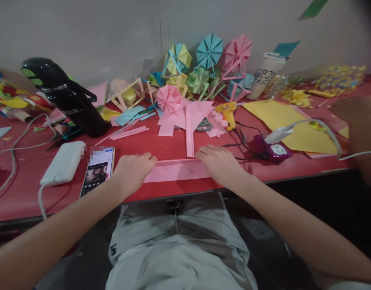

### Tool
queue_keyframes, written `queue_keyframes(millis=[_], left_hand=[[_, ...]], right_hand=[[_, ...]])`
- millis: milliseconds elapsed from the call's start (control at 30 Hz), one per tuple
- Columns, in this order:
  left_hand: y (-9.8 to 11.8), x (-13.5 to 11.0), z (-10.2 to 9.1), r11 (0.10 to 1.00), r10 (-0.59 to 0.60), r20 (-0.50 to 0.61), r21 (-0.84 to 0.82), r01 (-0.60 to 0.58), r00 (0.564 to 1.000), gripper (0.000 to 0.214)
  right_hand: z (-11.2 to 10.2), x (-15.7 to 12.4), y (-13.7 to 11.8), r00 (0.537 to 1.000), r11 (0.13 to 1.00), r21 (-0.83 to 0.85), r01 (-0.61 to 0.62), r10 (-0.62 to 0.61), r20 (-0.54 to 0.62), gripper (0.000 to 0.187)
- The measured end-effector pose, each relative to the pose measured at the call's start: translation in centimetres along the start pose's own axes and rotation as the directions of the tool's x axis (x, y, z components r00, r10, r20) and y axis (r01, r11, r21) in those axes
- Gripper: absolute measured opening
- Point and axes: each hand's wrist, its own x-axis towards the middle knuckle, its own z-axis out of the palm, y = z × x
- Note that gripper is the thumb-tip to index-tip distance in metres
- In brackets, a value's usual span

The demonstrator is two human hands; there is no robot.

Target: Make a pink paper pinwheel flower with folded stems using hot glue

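Observation:
A strip of pink paper point(177, 170) lies along the table's front edge, with a narrow fold along its far side. My left hand point(134, 172) is closed on its left end, fingers curled at the far edge. At the right end my right hand point(217, 164) is closed on the same paper; both thumbs are hidden. Just beyond the strip, a folded pink paper stick point(189, 131) points toward me. More cut pink paper point(202, 112) lies behind it. Close to my left hand rests a lit phone point(98, 171).
A white power bank point(64, 163) and black bottle point(69, 100) stand left. Folded paper lanterns point(209, 51) line the wall. To the right are a yellow glue gun point(227, 112), purple power adapter point(273, 151), yellow paper sheets point(294, 125) and another person's blurred arm point(362, 133).

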Motion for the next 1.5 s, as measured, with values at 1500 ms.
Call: queue_keyframes(millis=[1500], left_hand=[[6.9,-2.4,5.2,0.926,-0.23,-0.319,-0.364,0.105,0.919,0.053]], right_hand=[[3.7,-4.1,-5.0,0.974,0.906,0.413,-0.087,0.165,-0.156,0.05]])
